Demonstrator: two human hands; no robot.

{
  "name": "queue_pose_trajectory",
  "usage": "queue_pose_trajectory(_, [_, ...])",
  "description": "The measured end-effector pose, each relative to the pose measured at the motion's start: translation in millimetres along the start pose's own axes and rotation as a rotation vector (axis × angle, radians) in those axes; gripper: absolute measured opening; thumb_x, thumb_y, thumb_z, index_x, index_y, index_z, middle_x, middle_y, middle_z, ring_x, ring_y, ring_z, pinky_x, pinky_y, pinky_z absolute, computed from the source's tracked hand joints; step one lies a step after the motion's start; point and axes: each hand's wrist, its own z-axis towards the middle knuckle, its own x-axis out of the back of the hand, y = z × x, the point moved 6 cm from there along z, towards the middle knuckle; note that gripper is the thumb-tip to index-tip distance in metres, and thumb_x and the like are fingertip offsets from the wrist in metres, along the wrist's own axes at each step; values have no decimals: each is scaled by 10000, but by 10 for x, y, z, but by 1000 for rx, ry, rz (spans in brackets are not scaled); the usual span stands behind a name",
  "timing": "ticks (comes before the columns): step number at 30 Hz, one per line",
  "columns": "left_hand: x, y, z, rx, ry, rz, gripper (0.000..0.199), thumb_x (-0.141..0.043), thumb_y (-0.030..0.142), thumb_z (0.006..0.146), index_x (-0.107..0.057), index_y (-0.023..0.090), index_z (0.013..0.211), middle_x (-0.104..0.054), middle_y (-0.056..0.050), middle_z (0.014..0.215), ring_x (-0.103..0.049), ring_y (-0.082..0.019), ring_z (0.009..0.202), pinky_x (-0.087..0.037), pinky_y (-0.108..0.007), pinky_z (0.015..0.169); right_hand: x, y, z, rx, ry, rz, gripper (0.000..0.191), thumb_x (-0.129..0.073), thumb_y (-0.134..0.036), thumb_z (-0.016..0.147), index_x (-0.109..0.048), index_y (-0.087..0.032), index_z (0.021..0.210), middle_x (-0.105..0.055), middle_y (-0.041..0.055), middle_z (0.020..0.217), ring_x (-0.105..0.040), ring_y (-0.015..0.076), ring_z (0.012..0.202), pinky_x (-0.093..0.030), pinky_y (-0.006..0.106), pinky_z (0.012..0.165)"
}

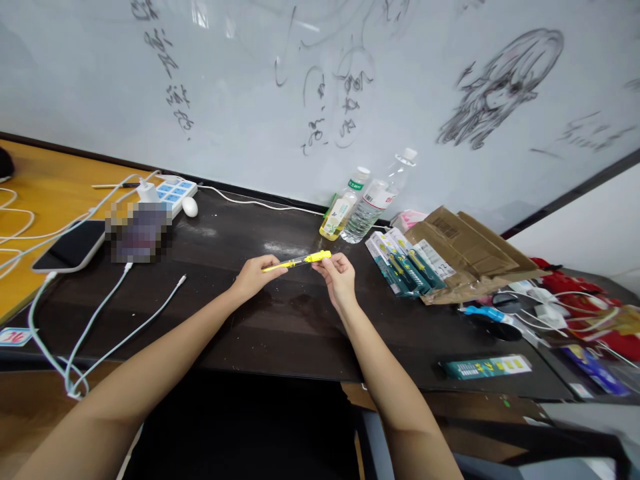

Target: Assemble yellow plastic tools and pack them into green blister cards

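Observation:
A slim yellow pen-shaped tool [299,261], with a darker, partly see-through middle, is held level above the dark table. My left hand [257,275] is closed around its left end. At the other end, my right hand [339,274] pinches the thicker yellow part between thumb and fingers. The exact kind of tool is too small to make out. Beyond my right hand lie several green-and-white boxes [400,263], with yellow shapes printed on them.
Two bottles, one of yellow liquid [340,215] and one of water [369,210], stand by the whiteboard [240,93]. An opened cardboard box [463,250] and another green box [487,367] lie right. Phones, cables and a power strip [176,193] occupy the left.

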Motion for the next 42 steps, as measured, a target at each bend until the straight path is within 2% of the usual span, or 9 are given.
queue_pose_trajectory(6, [-3, 5, -2, 8, 5, 10, 333, -589, 493, 763, -582, 164, 712, -543, 31, 646, -457, -111, 619, -322, -229, 609, 14, -39, 28, -6, -51, 6, 325, -775, -323, 665, -582, -219, 905, -679, -31, 795, -670, 114, 743, -604, 278, 729])
queue_pose_trajectory(12, [-5, 28, -26, -7, 9, 67, 344, -587, 501, 769, -613, 159, 735, -580, 26, 666, -478, -110, 620, -327, -220, 606, 33, 8, 45, -5, -44, -45, 271, -768, -338, 665, -618, -189, 835, -677, -14, 798, -655, 113, 729, -604, 267, 690])
queue_pose_trajectory(27, [30, 124, -80, -108, 86, 348, 339, -563, 517, 807, -653, 190, 787, -639, -6, 689, -542, -130, 611, -321, -230, 586, 7, 54, 23, -46, -42, -43, 313, -760, -362, 681, -567, -186, 854, -686, -8, 783, -687, 120, 698, -604, 228, 618])
queue_pose_trajectory(29, [5, 132, -92, -92, 48, 341, 343, -563, 513, 803, -644, 183, 757, -613, -2, 631, -526, -125, 573, -321, -230, 566, -14, 40, 12, -60, -60, -41, 317, -755, -373, 688, -556, -191, 855, -690, -14, 760, -691, 120, 669, -602, 221, 593])
queue_pose_trajectory(31, [-64, 132, -102, -67, -61, 238, 330, -550, 494, 813, -631, 177, 775, -595, 8, 593, -509, -112, 528, -334, -225, 544, -27, 21, 7, -73, -83, -31, 316, -754, -377, 691, -545, -197, 845, -689, -24, 733, -689, 116, 634, -601, 219, 579])
queue_pose_trajectory(34, [-211, 130, -126, -6, -286, -73, 312, -532, 439, 834, -586, 175, 992, -634, 3, 672, -517, -95, 501, -391, -222, 528, -24, 12, 12, -111, -123, -2, 307, -751, -373, 698, -540, -198, 835, -686, -26, 718, -686, 113, 618, -600, 218, 580])
queue_pose_trajectory(37, [-328, 133, -151, 50, -450, -320, 467, -558, 391, 827, -463, 182, 1233, -670, -42, 837, -566, -102, 570, -442, -233, 540, -15, 36, 10, -159, -151, 12, 291, -743, -369, 711, -540, -197, 829, -684, -23, 708, -683, 109, 615, -595, 208, 584])
queue_pose_trajectory(39, [-361, 132, -156, 58, -479, -382, 515, -566, 382, 827, -438, 180, 1283, -674, -64, 887, -577, -105, 610, -448, -234, 552, -42, 74, -11, -200, -186, 0, 286, -743, -367, 712, -547, -192, 826, -685, -17, 698, -675, 106, 597, -589, 201, 567])
queue_pose_trajectory(42, [-352, 134, -151, 24, -411, -382, 577, -592, 365, 818, -406, 185, 1334, -659, -27, 800, -547, -89, 583, -424, -214, 547, -134, 146, -74, -266, -256, -20, 301, -761, -373, 690, -566, -184, 820, -678, -16, 670, -658, 105, 559, -581, 204, 529])
